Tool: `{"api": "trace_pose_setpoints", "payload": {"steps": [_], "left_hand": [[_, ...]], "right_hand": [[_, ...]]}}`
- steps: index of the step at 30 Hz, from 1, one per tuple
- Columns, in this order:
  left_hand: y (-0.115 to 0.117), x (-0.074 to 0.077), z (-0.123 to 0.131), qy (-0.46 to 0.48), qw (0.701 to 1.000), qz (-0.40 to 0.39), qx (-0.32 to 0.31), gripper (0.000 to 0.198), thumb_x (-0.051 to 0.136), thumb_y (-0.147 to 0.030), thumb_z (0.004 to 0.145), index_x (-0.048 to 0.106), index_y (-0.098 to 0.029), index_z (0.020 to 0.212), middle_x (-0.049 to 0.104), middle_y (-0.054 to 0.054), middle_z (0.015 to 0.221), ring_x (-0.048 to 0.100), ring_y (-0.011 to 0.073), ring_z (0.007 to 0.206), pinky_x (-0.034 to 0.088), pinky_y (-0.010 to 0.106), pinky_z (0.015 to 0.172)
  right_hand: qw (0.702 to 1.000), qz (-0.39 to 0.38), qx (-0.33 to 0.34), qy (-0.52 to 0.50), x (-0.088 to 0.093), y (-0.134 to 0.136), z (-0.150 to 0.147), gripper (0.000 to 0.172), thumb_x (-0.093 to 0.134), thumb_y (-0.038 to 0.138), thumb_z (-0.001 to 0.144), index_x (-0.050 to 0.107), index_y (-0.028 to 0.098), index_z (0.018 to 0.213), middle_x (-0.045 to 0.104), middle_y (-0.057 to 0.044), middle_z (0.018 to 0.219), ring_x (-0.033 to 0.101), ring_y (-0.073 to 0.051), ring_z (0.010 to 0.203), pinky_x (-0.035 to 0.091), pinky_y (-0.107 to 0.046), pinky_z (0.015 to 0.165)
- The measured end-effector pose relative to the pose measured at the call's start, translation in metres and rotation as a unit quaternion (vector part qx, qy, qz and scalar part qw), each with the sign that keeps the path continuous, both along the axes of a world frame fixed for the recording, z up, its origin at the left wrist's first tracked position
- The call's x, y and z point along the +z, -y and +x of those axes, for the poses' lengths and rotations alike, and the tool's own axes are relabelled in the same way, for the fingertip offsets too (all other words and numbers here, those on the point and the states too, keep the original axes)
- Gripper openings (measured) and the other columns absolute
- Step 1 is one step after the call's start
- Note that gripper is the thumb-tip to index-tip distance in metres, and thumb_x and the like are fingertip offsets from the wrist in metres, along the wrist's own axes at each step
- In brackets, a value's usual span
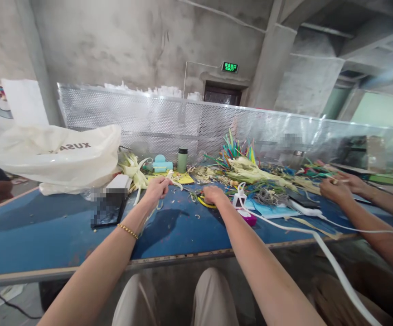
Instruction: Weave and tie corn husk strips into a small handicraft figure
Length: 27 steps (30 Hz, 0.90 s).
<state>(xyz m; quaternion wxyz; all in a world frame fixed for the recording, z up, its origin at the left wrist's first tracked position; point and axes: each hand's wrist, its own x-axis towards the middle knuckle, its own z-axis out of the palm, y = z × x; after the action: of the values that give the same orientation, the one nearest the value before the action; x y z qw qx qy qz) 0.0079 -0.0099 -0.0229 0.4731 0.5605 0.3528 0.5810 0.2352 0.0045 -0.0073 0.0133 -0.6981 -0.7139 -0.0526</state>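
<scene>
My left hand (158,188), with a beaded bracelet at the wrist, is closed in a pinch on a pale corn-husk strip (176,183) above the blue table (182,244). Some of the strip trails past the fingertips. Over the table to the right, my right hand (215,194) reaches down with curled fingers beside a curved yellow handle (206,204). Its fingertips are hidden, so whether it grips that handle is unclear. A bunch of pale husks (135,171) lies left of my hands, and a larger husk heap (250,172) lies beyond them.
A white plastic bag (56,156) and a dark blurred-out object (108,208) stand left. Behind are a green bottle (182,160) and a perforated metal screen (142,117). A white cable (284,228) crosses the right side, near another person's hands (337,188).
</scene>
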Motion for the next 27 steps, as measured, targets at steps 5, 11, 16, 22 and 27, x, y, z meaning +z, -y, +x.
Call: {"api": "trace_pose_setpoints", "payload": {"steps": [5, 11, 16, 22, 27], "left_hand": [[0.0, -0.001, -0.001, -0.007, 1.0, 0.004, 0.0, 0.025, 0.065, -0.037, 0.076, 0.058, -0.014, 0.07, 0.041, -0.006, 0.04, 0.028, 0.004, 0.031, 0.017, 0.017, 0.033], [0.0, 0.0, -0.001, -0.005, 1.0, 0.0, -0.002, 0.023, 0.064, -0.035, 0.077, 0.058, -0.014, 0.07, 0.04, -0.007, 0.038, 0.026, 0.0041, 0.032, 0.018, 0.017, 0.034], [0.0, 0.001, 0.0, -0.009, 1.0, -0.005, 0.001, 0.02, 0.062, -0.03, 0.08, 0.058, -0.014, 0.07, 0.04, -0.007, 0.039, 0.027, 0.0041, 0.032, 0.018, 0.017, 0.033], [0.001, 0.005, -0.002, 0.005, 0.999, -0.036, -0.006, 0.02, 0.061, -0.029, 0.082, 0.059, -0.013, 0.071, 0.039, -0.007, 0.039, 0.026, 0.004, 0.031, 0.018, 0.018, 0.034], [0.001, 0.008, -0.006, 0.04, 0.997, -0.055, -0.035, 0.025, 0.065, -0.037, 0.08, 0.061, -0.013, 0.081, 0.037, -0.008, 0.039, 0.024, 0.0041, 0.029, 0.015, 0.019, 0.036]], "right_hand": [[1.0, 0.015, 0.003, 0.005, -0.006, 0.0, 0.005, 0.047, 0.061, 0.014, 0.074, 0.063, 0.016, 0.12, 0.064, -0.019, 0.12, 0.063, -0.031, 0.11, 0.051, -0.038, 0.086], [0.998, 0.06, -0.026, -0.014, -0.006, -0.002, 0.003, 0.048, 0.062, 0.02, 0.072, 0.063, 0.018, 0.12, 0.064, -0.02, 0.118, 0.063, -0.035, 0.107, 0.05, -0.042, 0.084], [0.988, 0.104, -0.009, -0.112, 0.005, -0.006, 0.013, 0.033, 0.057, 0.024, 0.075, 0.07, 0.02, 0.105, 0.07, -0.012, 0.107, 0.065, -0.028, 0.101, 0.048, -0.032, 0.081], [0.933, 0.159, 0.068, -0.316, 0.009, -0.013, 0.004, 0.041, 0.057, 0.017, 0.072, 0.063, 0.014, 0.113, 0.069, -0.009, 0.107, 0.063, -0.02, 0.094, 0.045, -0.027, 0.08], [0.891, 0.184, 0.157, -0.384, 0.011, -0.007, -0.014, 0.042, 0.068, 0.034, 0.068, 0.06, 0.014, 0.104, 0.064, -0.005, 0.088, 0.056, -0.016, 0.075, 0.044, -0.028, 0.071]]}}
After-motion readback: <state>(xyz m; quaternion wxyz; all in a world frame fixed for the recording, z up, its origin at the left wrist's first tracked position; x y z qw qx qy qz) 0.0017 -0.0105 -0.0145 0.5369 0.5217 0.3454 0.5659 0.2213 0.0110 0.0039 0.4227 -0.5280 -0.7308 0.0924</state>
